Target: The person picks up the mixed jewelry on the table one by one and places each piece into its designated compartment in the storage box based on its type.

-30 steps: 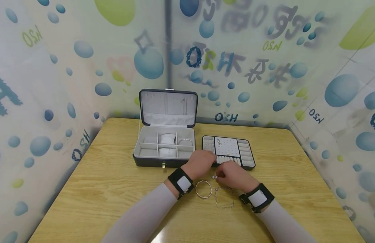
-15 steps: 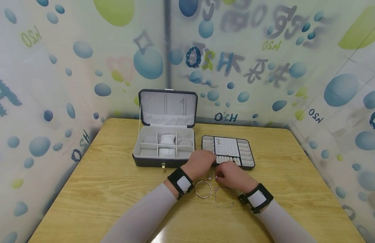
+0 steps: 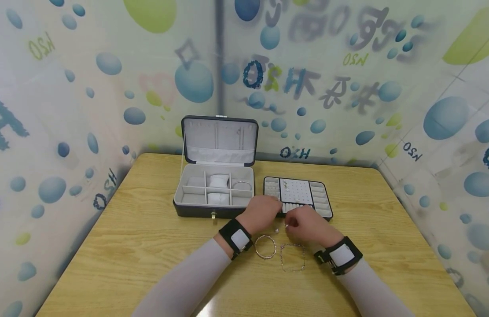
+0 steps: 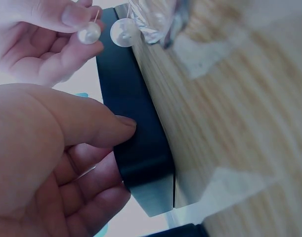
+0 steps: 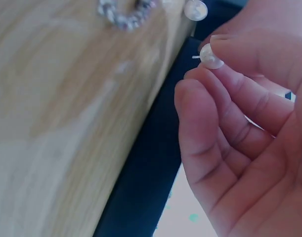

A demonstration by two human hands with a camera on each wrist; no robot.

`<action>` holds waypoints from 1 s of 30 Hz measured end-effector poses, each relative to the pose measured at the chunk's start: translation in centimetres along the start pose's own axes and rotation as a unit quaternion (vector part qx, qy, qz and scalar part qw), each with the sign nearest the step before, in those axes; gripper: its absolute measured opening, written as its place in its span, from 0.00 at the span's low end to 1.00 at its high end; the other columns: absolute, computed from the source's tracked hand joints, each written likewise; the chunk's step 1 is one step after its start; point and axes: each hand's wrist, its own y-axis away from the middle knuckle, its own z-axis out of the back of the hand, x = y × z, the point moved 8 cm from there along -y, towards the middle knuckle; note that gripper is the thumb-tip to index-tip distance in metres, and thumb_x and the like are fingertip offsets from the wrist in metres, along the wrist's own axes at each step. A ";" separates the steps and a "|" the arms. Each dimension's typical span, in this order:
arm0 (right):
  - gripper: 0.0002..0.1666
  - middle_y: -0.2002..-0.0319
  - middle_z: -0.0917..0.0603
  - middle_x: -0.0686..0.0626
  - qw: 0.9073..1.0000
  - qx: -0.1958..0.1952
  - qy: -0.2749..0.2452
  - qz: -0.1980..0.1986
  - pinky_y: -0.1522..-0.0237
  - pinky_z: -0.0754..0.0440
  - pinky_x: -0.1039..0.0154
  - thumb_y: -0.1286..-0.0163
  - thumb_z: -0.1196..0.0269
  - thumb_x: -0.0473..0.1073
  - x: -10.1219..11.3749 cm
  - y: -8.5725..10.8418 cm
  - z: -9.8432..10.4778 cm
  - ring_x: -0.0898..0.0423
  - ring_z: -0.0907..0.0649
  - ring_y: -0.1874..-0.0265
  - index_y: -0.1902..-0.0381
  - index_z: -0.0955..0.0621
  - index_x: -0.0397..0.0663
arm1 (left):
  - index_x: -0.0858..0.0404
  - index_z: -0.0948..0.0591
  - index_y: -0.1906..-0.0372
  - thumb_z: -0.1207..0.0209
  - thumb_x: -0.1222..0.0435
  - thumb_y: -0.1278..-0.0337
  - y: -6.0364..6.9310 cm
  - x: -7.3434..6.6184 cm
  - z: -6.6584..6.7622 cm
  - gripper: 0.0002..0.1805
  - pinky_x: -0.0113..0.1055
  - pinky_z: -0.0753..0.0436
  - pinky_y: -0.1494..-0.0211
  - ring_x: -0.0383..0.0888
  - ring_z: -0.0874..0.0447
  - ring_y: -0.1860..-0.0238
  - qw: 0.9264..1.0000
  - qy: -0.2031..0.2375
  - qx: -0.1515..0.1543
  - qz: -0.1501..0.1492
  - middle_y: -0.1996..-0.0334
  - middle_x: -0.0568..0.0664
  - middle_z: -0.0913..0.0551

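Bubble-patterned walls (image 3: 216, 75) are seen behind the far edge of the worktop (image 3: 129, 237); its broad wood is shown beside both arms (image 3: 189, 277). At its near edge, the dark tray (image 4: 128, 74) is held by the left grip (image 3: 261, 213). Close to that edge, one pearl earring (image 5: 210, 58) is pinched by the right grip (image 3: 307, 225): round, glossy white, thin-posted. A second pearl (image 4: 124, 32) is seen nearby.
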 end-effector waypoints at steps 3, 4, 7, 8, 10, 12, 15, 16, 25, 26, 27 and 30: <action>0.06 0.74 0.16 0.61 1.000 -0.004 -0.003 -0.005 0.68 0.20 0.67 0.36 0.29 0.36 -0.2 0.1 0.3 0.66 0.21 0.75 0.70 0.13 0.54 | 0.50 0.14 0.64 0.37 0.65 0.30 0.0 0.0 0.0 0.06 0.36 0.16 0.68 0.40 0.14 0.67 1.000 -0.004 0.001 0.001 0.67 0.41 0.13; 0.05 0.74 0.15 0.61 1.000 -0.004 -0.004 -0.005 0.68 0.20 0.67 0.36 0.29 0.36 -0.2 0.1 0.4 0.66 0.21 0.74 0.69 0.12 0.53 | 0.50 0.14 0.64 0.37 0.65 0.30 0.0 0.0 -0.1 0.07 0.36 0.16 0.68 0.40 0.14 0.67 1.000 -0.005 0.002 0.002 0.67 0.41 0.13; 0.03 0.72 0.14 0.60 1.000 -0.006 -0.003 -0.012 0.67 0.19 0.67 0.36 0.29 0.37 -0.4 0.1 0.6 0.67 0.20 0.73 0.67 0.12 0.52 | 0.50 0.14 0.63 0.38 0.65 0.29 0.0 0.1 -0.1 0.07 0.36 0.16 0.69 0.40 0.14 0.67 1.000 -0.005 0.006 0.002 0.66 0.42 0.13; 0.03 0.72 0.14 0.60 1.000 -0.008 -0.002 -0.014 0.67 0.19 0.67 0.36 0.29 0.37 -0.4 0.1 0.7 0.67 0.20 0.73 0.67 0.12 0.51 | 0.50 0.14 0.63 0.38 0.65 0.29 0.0 0.1 -0.1 0.07 0.36 0.16 0.68 0.40 0.14 0.67 1.000 -0.005 0.008 0.002 0.66 0.42 0.13; 0.03 0.72 0.14 0.60 1.000 -0.017 0.001 -0.019 0.66 0.18 0.67 0.37 0.29 0.37 -0.5 0.2 1.0 0.67 0.20 0.73 0.66 0.11 0.50 | 0.51 0.14 0.63 0.37 0.65 0.30 0.0 0.1 -0.2 0.06 0.36 0.16 0.68 0.40 0.15 0.67 1.000 -0.001 0.010 0.002 0.66 0.42 0.13; 0.03 0.72 0.14 0.59 0.999 -0.026 0.004 -0.027 0.66 0.18 0.66 0.38 0.29 0.36 -0.7 0.3 1.4 0.66 0.20 0.72 0.66 0.11 0.49 | 0.51 0.14 0.63 0.37 0.65 0.31 0.0 0.0 -0.1 0.05 0.36 0.16 0.68 0.40 0.15 0.67 1.000 0.001 0.011 0.002 0.66 0.42 0.13; 0.04 0.72 0.14 0.59 0.999 -0.037 0.002 -0.033 0.66 0.19 0.66 0.38 0.30 0.35 -0.8 0.5 2.1 0.65 0.20 0.73 0.66 0.11 0.49 | 0.51 0.15 0.63 0.36 0.65 0.32 0.0 0.0 -0.1 0.05 0.36 0.17 0.68 0.39 0.16 0.68 1.000 0.006 0.012 0.002 0.67 0.42 0.14; 0.04 0.73 0.14 0.59 0.999 -0.039 0.002 -0.036 0.66 0.19 0.66 0.38 0.30 0.35 -0.9 0.5 2.2 0.65 0.20 0.73 0.66 0.11 0.50 | 0.51 0.15 0.63 0.36 0.65 0.32 0.0 0.0 -0.1 0.05 0.36 0.18 0.69 0.39 0.16 0.68 1.000 0.007 0.012 0.002 0.67 0.42 0.14; 0.06 0.72 0.14 0.59 0.998 -0.048 -0.008 -0.042 0.66 0.18 0.66 0.38 0.29 0.35 -1.4 0.6 2.6 0.65 0.19 0.72 0.67 0.13 0.53 | 0.51 0.15 0.64 0.35 0.66 0.34 0.1 0.0 0.1 0.05 0.35 0.19 0.70 0.39 0.19 0.70 1.000 0.014 0.013 0.002 0.68 0.42 0.14; 0.06 0.72 0.14 0.59 0.998 -0.050 -0.010 -0.042 0.66 0.18 0.66 0.38 0.29 0.35 -1.4 0.6 2.6 0.65 0.18 0.72 0.67 0.13 0.53 | 0.51 0.15 0.64 0.35 0.66 0.34 0.1 0.0 0.1 0.05 0.35 0.19 0.70 0.39 0.19 0.70 1.000 0.013 0.013 0.002 0.68 0.42 0.14; 0.07 0.72 0.13 0.59 0.998 -0.053 -0.011 -0.041 0.66 0.18 0.66 0.38 0.29 0.34 -1.5 0.6 2.7 0.65 0.18 0.72 0.68 0.14 0.53 | 0.51 0.15 0.63 0.35 0.66 0.35 0.1 0.0 0.1 0.05 0.35 0.19 0.70 0.39 0.18 0.70 1.000 0.012 0.015 0.003 0.68 0.42 0.14; 0.09 0.72 0.13 0.59 0.997 -0.064 -0.018 -0.044 0.66 0.18 0.66 0.39 0.29 0.33 -1.6 0.7 3.0 0.65 0.18 0.72 0.68 0.15 0.54 | 0.51 0.15 0.63 0.31 0.62 0.37 0.0 0.0 0.0 0.03 0.36 0.18 0.69 0.39 0.19 0.70 1.000 0.009 0.021 0.002 0.68 0.42 0.14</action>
